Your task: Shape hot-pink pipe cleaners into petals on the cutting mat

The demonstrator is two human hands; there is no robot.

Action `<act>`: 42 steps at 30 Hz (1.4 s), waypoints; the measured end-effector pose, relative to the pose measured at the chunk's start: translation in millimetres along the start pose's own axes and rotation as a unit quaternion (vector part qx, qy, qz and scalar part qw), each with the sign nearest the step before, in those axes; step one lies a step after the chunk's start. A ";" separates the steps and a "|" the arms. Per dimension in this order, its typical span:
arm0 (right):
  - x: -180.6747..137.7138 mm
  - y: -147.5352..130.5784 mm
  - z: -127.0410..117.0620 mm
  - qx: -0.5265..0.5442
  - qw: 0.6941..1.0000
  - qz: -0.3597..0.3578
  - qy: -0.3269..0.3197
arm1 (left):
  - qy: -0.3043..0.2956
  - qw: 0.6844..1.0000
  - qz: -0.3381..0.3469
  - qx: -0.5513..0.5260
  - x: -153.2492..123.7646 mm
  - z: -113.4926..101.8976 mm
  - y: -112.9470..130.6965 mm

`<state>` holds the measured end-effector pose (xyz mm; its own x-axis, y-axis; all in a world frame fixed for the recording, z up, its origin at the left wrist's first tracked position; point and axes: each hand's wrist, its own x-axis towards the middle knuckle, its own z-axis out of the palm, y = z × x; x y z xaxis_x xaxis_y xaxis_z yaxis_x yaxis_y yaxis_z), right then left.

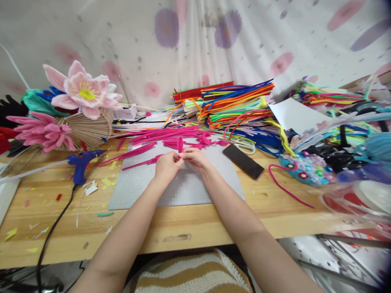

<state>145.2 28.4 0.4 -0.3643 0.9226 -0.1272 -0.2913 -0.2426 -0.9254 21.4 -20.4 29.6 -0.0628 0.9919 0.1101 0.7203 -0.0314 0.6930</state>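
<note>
Both hands were up at the mat's 12 o'clock edge, fingertips together. The left hand (169,165) and right hand (195,158) were both pinching the lower end of one pink petal-shaped piece (180,144), which stood upright above the fingers; exact finger placement was too small to tell. Clock centred on the hands from here. Grey mat (195,189) lay under them, stretching to 6. Loose pink stems (171,133) were piled at 11 to 12, just beyond the hands, with more pink bunches (137,152) at 9 to 10. Scissors (249,145), pale handles, sat between 2 and 3, and a dark phone (243,161) lay at 3, touching the mat. Stacked multicolour stems (238,101) at 1 to 2. Blue glue gun (80,167) at 9, cord running toward 8. Pale pink flower (86,94) at 10, darker pink flower (45,132) lower, between 9 and 10. One curved pink stem (288,191) lay between 3 and 4, on the wooden table (214,228).
</note>
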 end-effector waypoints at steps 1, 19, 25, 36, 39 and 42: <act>-0.2 0.7 1.0 -0.019 1.000 -0.013 0.007 | 0.022 0.999 -0.004 0.030 -1.4 1.4 0.5; -2.7 -3.4 4.6 0.071 0.996 0.027 0.042 | -0.149 0.615 -0.358 -0.686 0.6 5.6 3.2; -0.3 1.0 11.1 0.049 0.993 0.013 0.104 | -0.051 0.624 -0.373 -0.685 1.0 18.3 10.8; -2.4 -3.2 17.4 0.039 0.992 -0.018 0.123 | 0.143 0.959 -0.016 -0.245 -8.9 33.0 -4.5; -1.0 -3.8 13.9 0.020 0.994 -0.001 0.106 | 0.113 0.966 0.012 -0.232 -8.6 28.2 -9.8; -0.1 -3.0 12.2 0.013 0.995 0.010 0.095 | 0.108 0.971 0.001 -0.211 -7.5 25.0 -12.6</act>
<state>135.3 25.4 7.5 -0.1963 0.9572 -0.2127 -0.3090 -0.2663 -0.9130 30.1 -24.4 2.2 -0.2385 0.9442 0.2273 0.3762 -0.1260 0.9179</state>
